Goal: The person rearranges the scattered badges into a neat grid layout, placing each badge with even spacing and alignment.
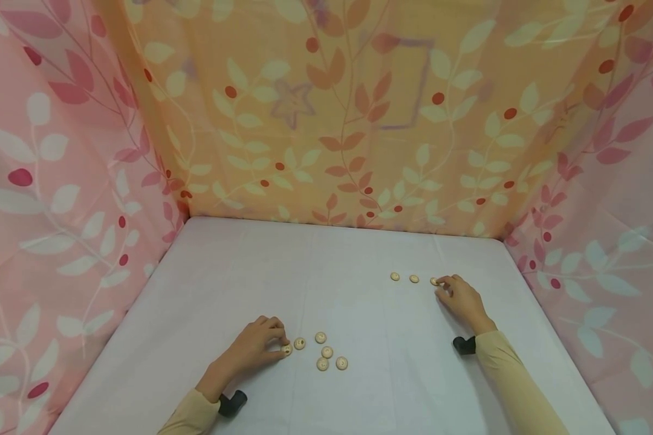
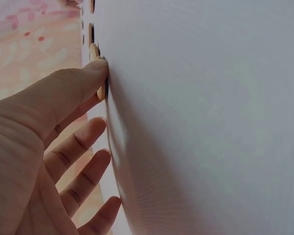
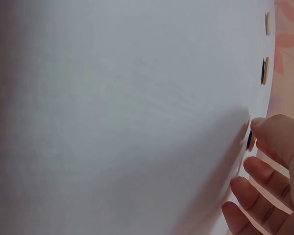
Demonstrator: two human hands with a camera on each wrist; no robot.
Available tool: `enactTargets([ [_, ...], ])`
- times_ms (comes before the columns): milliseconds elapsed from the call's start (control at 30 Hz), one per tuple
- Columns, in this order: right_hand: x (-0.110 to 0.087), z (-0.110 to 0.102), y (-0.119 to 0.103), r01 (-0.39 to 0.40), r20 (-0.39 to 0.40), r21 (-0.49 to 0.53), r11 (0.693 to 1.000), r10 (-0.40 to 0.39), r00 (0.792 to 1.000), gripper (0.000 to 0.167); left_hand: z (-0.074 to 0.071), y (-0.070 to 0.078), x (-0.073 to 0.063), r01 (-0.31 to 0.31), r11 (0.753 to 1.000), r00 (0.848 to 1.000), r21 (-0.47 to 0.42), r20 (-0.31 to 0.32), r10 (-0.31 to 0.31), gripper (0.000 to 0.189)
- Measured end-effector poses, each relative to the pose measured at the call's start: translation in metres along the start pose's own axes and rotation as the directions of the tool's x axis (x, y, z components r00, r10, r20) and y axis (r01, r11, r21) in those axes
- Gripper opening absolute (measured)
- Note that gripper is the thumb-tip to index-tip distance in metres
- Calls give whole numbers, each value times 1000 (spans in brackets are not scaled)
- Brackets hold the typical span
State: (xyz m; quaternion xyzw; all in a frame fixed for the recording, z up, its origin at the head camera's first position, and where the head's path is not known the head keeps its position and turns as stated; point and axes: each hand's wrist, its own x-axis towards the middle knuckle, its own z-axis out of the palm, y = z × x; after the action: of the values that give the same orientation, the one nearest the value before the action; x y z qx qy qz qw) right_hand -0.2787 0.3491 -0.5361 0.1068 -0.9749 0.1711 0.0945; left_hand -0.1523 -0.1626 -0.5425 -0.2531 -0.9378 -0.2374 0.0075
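My left hand (image 1: 258,344) pinches a small round pale wooden disc (image 1: 287,350) between thumb and index finger, low at the tabletop. In the left wrist view that disc (image 2: 101,90) stands out beneath the thumb tip, while the other fingers spread loosely. Right beside it lies another disc (image 1: 300,344) with a dark mark. Farther back on the right, my right hand (image 1: 461,300) has thumb and index finger on a disc (image 1: 435,281) at the end of a short row. The right wrist view shows this disc (image 3: 251,142) edge-on between those fingertips.
Two more discs, one (image 1: 395,276) and another (image 1: 414,278), continue the row leftward from my right hand. Several discs, among them one (image 1: 327,352) in the middle, lie loosely grouped right of my left hand. Patterned curtains (image 1: 326,121) enclose the white table (image 1: 223,260).
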Motion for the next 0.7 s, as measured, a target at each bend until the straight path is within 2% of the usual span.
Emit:
enactTargets([
  [500,-9,0,-13,7,17,-3,1000,-7,1000,24,-1,1,0,-6,1000,1000,5,-3,6,14],
  [700,-11,4,-17,35,16,13,999,-35,999,22,-1,2,0,-2,1000,1000,9,-3,2,13],
])
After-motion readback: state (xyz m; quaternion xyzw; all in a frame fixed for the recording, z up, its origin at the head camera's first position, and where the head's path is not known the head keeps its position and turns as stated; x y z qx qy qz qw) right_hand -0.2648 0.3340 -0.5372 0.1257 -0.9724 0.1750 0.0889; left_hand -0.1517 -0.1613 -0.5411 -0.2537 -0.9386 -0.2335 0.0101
